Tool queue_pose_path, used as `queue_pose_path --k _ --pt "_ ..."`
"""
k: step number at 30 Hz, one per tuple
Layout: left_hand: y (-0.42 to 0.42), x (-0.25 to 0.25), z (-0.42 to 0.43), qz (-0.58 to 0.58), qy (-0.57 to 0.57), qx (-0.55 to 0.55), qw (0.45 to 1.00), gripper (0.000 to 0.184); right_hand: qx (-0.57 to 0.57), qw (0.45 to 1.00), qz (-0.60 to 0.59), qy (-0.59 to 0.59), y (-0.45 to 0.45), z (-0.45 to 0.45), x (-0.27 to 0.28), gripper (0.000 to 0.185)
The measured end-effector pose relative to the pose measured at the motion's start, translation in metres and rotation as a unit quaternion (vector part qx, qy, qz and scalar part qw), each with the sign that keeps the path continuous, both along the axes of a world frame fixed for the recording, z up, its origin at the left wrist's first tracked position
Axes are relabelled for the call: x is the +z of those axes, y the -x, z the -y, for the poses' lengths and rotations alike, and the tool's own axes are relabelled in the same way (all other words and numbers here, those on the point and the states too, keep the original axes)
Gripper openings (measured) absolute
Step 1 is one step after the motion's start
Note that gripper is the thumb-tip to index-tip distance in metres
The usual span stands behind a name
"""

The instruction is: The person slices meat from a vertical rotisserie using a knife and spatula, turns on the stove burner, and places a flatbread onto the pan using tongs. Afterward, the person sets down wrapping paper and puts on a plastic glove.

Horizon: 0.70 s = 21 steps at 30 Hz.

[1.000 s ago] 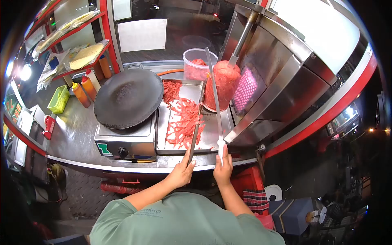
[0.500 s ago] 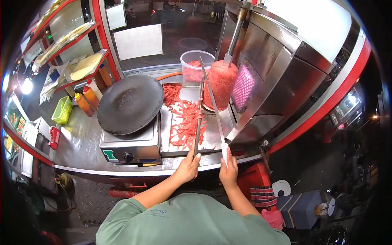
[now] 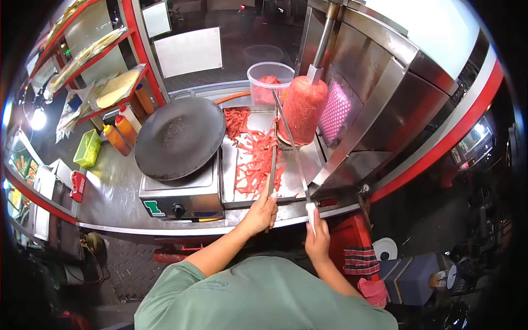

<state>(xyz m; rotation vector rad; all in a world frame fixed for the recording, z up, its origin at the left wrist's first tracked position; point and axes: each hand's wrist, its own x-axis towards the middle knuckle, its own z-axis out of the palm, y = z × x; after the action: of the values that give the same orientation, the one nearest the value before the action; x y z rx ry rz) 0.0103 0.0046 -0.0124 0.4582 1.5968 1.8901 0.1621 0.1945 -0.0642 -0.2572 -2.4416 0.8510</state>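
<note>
Two bare hands sit side by side, fingers curled shut around their tools. The left hand (image 3: 260,213), slightly further forward, grips a long metal tool (image 3: 273,170); the right hand (image 3: 317,237) grips a long knife (image 3: 297,165) by its white handle. Both point away, the knife slanting left; whether they touch is unclear. Beneath them, meat strips (image 3: 256,159) lie in a metal tray (image 3: 230,168). Beyond the fingers, straight ahead of the right hand, an upright meat cone (image 3: 303,110) stands on a skewer (image 3: 326,41).
</note>
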Motion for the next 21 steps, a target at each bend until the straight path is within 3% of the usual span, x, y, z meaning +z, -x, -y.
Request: queue_pose_path --k 4,7,8,9,11,14,15,16,17,18,19,20,21 --pt "0.010 0.009 0.002 0.111 -0.087 -0.010 0.990 0.060 0.016 1.000 -0.009 0.003 -0.051 0.003 -0.023 0.058" --pt "0.017 0.012 0.002 0.221 -0.170 -0.026 0.960 0.048 0.035 0.999 -0.025 -0.020 0.005 0.004 0.021 0.059" --pt "0.021 0.003 -0.002 0.238 -0.187 -0.020 0.953 0.032 0.034 0.999 0.014 -0.006 0.032 0.008 0.040 0.060" --pt "0.029 0.001 0.000 0.279 -0.227 -0.077 0.930 0.039 0.035 0.998 0.056 0.006 0.045 0.011 0.051 0.060" --pt "0.021 0.002 0.002 0.273 -0.189 -0.042 0.942 0.051 0.061 0.986 0.076 0.135 0.045 0.017 0.043 0.061" --pt "0.022 -0.010 0.012 0.333 -0.283 -0.091 0.895 0.058 0.059 0.902 0.174 0.392 0.006 0.031 0.039 0.060" --pt "0.014 -0.006 0.016 0.316 -0.236 -0.056 0.917 0.059 0.066 0.901 0.169 0.393 -0.008 0.027 0.029 0.060" --pt "0.010 -0.024 0.025 0.298 -0.253 -0.097 0.915 0.055 0.073 0.901 0.164 0.395 -0.021 0.024 0.019 0.060" --pt "0.008 -0.041 0.036 0.280 -0.264 -0.138 0.912 0.054 0.090 0.940 0.109 0.311 -0.022 0.017 -0.003 0.060" --pt "-0.006 -0.027 0.041 0.252 -0.206 -0.077 0.942 0.046 0.123 0.969 0.032 0.212 -0.010 0.016 0.006 0.059" --pt "-0.022 -0.014 0.045 0.223 -0.147 -0.014 0.963 0.055 0.139 0.983 -0.049 0.107 0.004 0.015 0.017 0.058" --pt "-0.023 -0.025 0.055 0.202 -0.143 -0.078 0.966 0.072 0.124 0.984 -0.077 0.099 0.025 0.017 0.025 0.058" --pt "-0.035 -0.014 0.059 0.169 -0.103 -0.063 0.978 0.069 0.111 0.985 -0.103 0.088 0.044 0.019 0.030 0.057"
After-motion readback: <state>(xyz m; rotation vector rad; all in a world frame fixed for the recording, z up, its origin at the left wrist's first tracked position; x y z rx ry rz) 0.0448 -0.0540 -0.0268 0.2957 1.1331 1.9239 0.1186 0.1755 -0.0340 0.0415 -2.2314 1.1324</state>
